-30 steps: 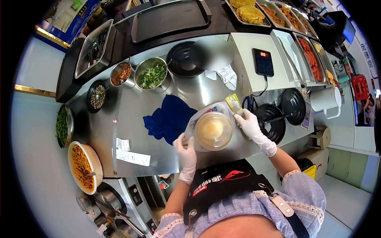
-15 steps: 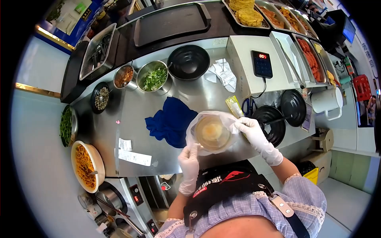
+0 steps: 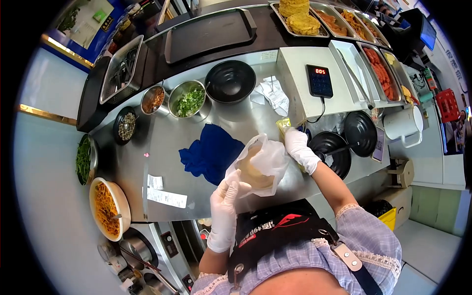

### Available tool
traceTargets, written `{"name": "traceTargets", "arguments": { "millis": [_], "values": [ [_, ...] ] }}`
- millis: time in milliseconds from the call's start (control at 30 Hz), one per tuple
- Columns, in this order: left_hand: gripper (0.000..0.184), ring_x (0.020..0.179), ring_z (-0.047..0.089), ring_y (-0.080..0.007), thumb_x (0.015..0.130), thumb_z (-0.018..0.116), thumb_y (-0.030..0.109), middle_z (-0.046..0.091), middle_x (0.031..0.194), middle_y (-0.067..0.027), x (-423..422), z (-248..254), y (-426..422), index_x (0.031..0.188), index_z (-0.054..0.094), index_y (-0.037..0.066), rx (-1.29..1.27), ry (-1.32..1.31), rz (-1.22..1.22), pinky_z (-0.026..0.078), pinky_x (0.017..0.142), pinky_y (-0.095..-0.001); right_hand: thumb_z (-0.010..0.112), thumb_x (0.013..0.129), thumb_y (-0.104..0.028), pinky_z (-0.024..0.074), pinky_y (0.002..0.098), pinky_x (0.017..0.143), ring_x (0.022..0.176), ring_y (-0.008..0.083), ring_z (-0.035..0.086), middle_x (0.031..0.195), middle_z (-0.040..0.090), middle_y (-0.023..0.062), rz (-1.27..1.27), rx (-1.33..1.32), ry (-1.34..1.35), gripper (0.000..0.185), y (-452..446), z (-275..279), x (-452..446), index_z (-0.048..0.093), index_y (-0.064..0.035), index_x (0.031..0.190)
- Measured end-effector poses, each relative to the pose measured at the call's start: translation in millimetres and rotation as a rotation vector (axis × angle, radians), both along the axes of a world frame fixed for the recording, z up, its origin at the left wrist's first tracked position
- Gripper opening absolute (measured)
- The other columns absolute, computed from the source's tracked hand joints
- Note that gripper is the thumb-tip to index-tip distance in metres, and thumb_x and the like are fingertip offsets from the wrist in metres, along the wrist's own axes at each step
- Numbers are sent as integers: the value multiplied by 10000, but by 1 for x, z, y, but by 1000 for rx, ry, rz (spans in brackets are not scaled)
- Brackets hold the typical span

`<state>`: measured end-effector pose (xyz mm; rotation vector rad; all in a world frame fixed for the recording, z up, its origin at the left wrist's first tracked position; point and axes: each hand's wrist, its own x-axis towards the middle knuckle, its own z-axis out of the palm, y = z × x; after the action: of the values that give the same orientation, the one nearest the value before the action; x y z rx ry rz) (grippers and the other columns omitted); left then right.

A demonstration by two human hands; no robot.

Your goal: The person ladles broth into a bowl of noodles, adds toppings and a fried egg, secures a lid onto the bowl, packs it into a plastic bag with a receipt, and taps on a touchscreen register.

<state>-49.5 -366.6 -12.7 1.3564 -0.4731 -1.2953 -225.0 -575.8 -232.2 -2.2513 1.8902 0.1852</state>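
A thin translucent plastic bag (image 3: 273,155) stands at the front of the steel counter, with a round clear tub (image 3: 255,172) of pale contents inside it. My left hand (image 3: 227,194), in a white glove, pinches the bag's left edge. To the right of the bag, my gloved right hand (image 3: 300,147) lies over a long yellow-and-white wrapped packet (image 3: 283,124), its fingers curled round it; part of the packet is hidden under the glove. Blue-handled scissors (image 3: 306,132) lie just beyond that hand. A crumpled dark-blue cloth (image 3: 209,155) sits left of the bag.
Black bowls (image 3: 231,81) stand at the back and right, one holding a ladle. Steel pots hold chopped green onion (image 3: 190,102) and a red-brown topping (image 3: 153,99). A digital timer (image 3: 319,81) rests on a white box. Paper slips (image 3: 167,197) lie left; food trays (image 3: 339,22) line the back shelf.
My right hand has let go of the bag and moved onto the yellow packet. The bag's right side has folded inward over the tub. My left hand still holds the bag.
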Motion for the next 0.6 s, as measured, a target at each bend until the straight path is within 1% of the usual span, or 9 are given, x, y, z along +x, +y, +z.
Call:
{"name": "traceTargets", "arguments": {
  "millis": [67,133,167,267,333,400,467,533,600],
  "values": [
    [360,873,599,-136,972,480,223,631,882,-50,2,0,2,1228,517,-27,15,-38,-10,466,853,-284,505,864,-239,494,440,694,805,344,639,795,653,147,35,-34,-182,195,1,17,-6,620,-93,924],
    [354,860,598,-135,971,481,223,629,878,-48,3,-2,3,1223,526,-22,-6,-42,-26,466,841,-282,537,843,-287,489,443,689,784,341,635,778,650,146,41,-47,-211,215,4,48,-13,625,-101,904],
    [354,860,598,-135,971,481,223,629,878,-48,3,-3,3,1223,526,-22,-7,-40,-22,466,841,-282,576,805,-303,485,438,679,779,335,631,768,645,147,17,77,-243,221,2,67,-16,642,-103,872],
    [348,853,599,-134,971,482,225,628,874,-43,3,-3,2,1222,533,-11,-16,-26,-19,468,830,-280,607,747,-291,483,408,657,725,322,630,739,643,132,-8,95,-303,205,-1,79,-31,662,-105,814],
    [335,804,580,-114,973,476,220,614,874,-30,4,-5,2,1219,542,1,-26,-16,-17,468,806,-261,598,756,-275,485,415,707,789,338,623,783,638,157,-90,118,-391,200,-4,99,-37,649,-87,800],
    [325,778,564,-104,975,468,211,606,871,-24,3,-15,5,1214,546,4,-30,-15,12,468,793,-250,600,789,-230,491,375,670,735,278,644,771,656,126,-168,22,-666,168,-8,108,-48,646,-69,806],
    [316,752,548,-93,978,461,202,598,868,-19,3,-23,7,1210,550,7,-30,-17,50,468,780,-240,590,830,-142,490,309,641,702,183,636,768,663,73,-181,185,-1308,108,5,184,-37,640,-46,834],
    [340,747,498,-86,974,439,157,566,858,-1,3,-27,10,1264,503,-8,-36,43,90,440,742,-241,568,856,-72,488,252,652,728,118,617,788,655,29,10,159,-1669,96,34,243,-10,631,-34,918],
    [334,732,489,-86,970,441,149,561,858,-2,8,-41,15,1258,507,-7,-81,61,116,435,715,-239,578,849,-84,502,257,689,741,156,636,830,664,56,380,275,-1379,189,55,255,7,611,-40,1030]
  ]
}}
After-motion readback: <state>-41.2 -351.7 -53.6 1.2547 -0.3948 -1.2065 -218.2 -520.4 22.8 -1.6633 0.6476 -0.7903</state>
